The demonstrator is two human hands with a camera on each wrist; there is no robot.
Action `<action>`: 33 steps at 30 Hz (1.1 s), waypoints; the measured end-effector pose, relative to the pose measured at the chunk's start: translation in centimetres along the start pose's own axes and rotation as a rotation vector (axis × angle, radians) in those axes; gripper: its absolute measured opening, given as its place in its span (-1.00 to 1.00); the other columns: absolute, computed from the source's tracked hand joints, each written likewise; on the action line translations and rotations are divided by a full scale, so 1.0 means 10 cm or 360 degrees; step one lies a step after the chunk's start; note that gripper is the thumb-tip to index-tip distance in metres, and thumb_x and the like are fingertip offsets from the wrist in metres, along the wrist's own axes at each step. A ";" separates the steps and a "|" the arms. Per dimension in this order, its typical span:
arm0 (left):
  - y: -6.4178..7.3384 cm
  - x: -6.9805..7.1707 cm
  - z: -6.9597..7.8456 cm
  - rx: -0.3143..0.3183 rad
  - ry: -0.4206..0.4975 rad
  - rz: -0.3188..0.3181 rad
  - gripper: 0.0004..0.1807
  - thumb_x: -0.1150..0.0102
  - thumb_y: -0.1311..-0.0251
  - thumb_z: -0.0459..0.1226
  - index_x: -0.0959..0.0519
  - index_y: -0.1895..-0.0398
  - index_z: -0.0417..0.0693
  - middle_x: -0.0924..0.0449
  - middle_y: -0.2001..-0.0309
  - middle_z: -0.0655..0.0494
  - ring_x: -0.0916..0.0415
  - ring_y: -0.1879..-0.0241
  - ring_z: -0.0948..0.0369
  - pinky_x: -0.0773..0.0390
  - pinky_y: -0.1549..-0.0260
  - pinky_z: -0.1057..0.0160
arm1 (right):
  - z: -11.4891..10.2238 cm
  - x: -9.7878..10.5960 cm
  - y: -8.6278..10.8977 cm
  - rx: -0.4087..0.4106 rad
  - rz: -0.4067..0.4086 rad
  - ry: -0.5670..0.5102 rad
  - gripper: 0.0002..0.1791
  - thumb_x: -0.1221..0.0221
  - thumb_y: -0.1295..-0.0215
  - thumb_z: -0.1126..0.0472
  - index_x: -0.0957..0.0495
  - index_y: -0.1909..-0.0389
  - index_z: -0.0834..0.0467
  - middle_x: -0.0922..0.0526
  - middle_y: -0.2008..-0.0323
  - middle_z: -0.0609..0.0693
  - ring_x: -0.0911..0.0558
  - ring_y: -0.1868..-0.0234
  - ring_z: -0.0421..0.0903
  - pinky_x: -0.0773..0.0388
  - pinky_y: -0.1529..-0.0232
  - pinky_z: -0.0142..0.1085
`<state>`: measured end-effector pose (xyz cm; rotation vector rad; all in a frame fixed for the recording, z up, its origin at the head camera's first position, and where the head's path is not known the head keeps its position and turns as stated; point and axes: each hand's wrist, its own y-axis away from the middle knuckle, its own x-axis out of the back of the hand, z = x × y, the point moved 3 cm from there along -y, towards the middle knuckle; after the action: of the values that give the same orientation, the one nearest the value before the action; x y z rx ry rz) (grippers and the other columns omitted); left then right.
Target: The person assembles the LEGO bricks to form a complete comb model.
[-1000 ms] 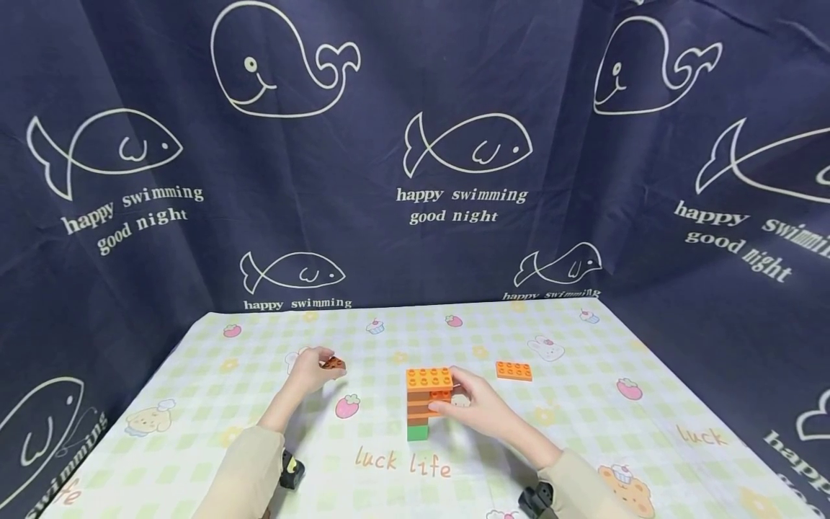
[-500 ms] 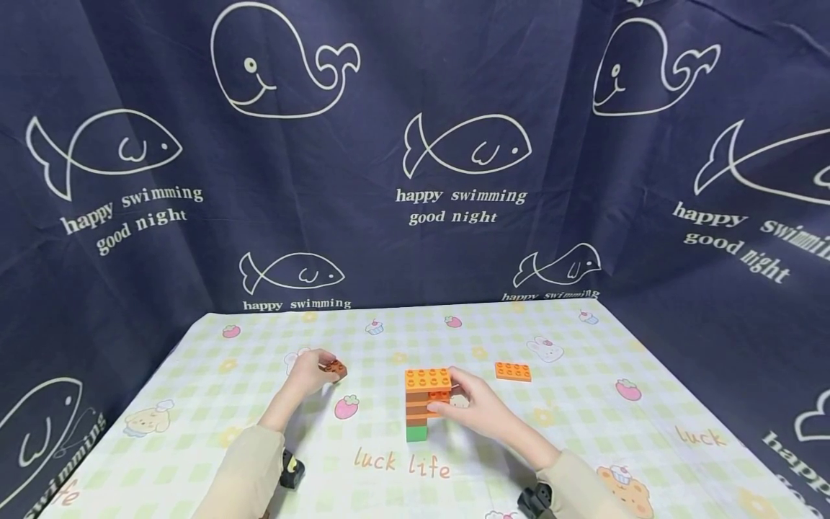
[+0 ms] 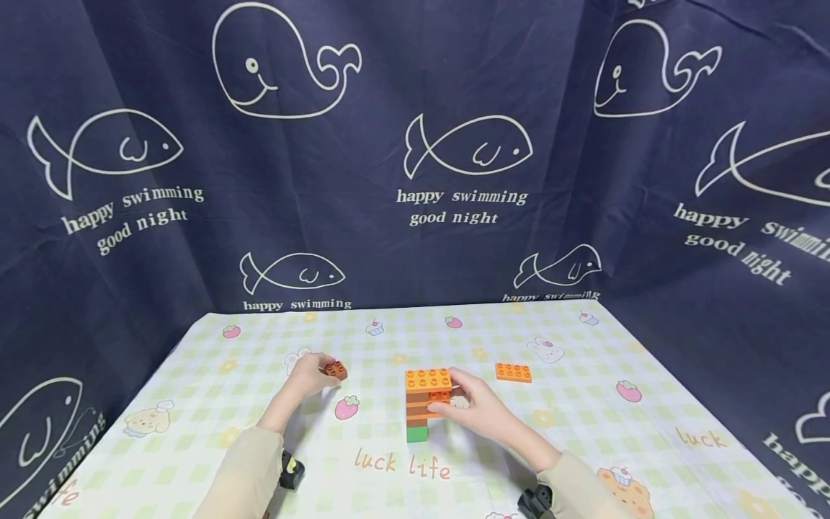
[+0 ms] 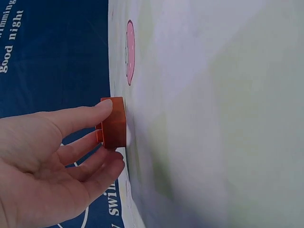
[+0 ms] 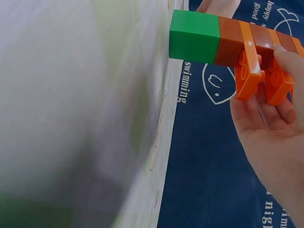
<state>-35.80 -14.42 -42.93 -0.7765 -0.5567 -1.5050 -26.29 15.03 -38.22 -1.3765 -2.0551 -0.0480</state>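
Note:
Between the thumb and fingers of my left hand (image 3: pixel 310 375) is a small brown toy brick (image 3: pixel 336 370), its studs facing up, at the back left of the table. The left wrist view shows the thumb on one side of this brick (image 4: pixel 114 124), close to the tablecloth. My right hand (image 3: pixel 476 400) grips a standing tower of building bricks (image 3: pixel 417 407) by its right side. That tower has a green brick (image 5: pixel 194 37) at its base, then brown bricks alternating with orange plates that jut out to the right. An orange plate (image 3: pixel 428 377) tops it.
A loose orange studded plate (image 3: pixel 514 372) lies behind and to the right of the tower. The table wears a checked, printed tablecloth (image 3: pixel 389 461). A dark blue curtain (image 3: pixel 376 238) hangs behind and at both sides.
The brown brick in my left hand has turned and come down slightly, and more of its studs show. My right hand and the tower have stayed in place.

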 end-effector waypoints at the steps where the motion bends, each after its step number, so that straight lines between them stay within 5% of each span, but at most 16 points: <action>1: 0.00 0.00 0.00 -0.0007 -0.0004 0.0001 -0.55 -0.38 0.20 -0.44 -0.55 0.14 -0.45 -0.63 0.29 -0.17 -0.53 0.27 0.04 -0.53 0.09 -0.01 | 0.00 0.00 0.00 0.0002 0.0000 0.0001 -0.62 -0.27 -0.16 0.21 -0.48 0.00 0.22 -0.61 0.12 0.02 -0.58 0.07 -0.16 -0.54 -0.09 -0.19; 23: -0.01 -0.02 -0.04 0.0046 -0.0034 0.0003 -0.61 -0.35 0.07 -0.37 -0.54 0.15 -0.42 -0.63 0.30 -0.13 -0.53 0.28 0.07 -0.55 0.14 0.04 | 0.01 -0.01 0.01 -0.0009 0.0006 -0.0003 -0.62 -0.27 -0.15 0.21 -0.48 0.01 0.22 -0.62 0.12 0.01 -0.58 0.08 -0.18 -0.52 -0.11 -0.23; 33: 0.01 0.00 0.06 -0.0086 -0.0004 0.0092 -0.59 -0.29 0.00 -0.39 -0.53 0.05 -0.42 -0.61 0.17 -0.24 -0.54 0.18 -0.03 -0.55 0.09 -0.01 | 0.01 -0.01 0.01 -0.0002 0.0010 0.0015 -0.60 -0.27 -0.16 0.22 -0.48 -0.01 0.24 -0.62 0.12 0.03 -0.58 0.09 -0.18 -0.54 -0.09 -0.23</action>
<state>-35.67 -14.00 -42.58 -0.8297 -0.4929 -1.4708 -26.23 15.01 -38.36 -1.3809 -2.0431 -0.0529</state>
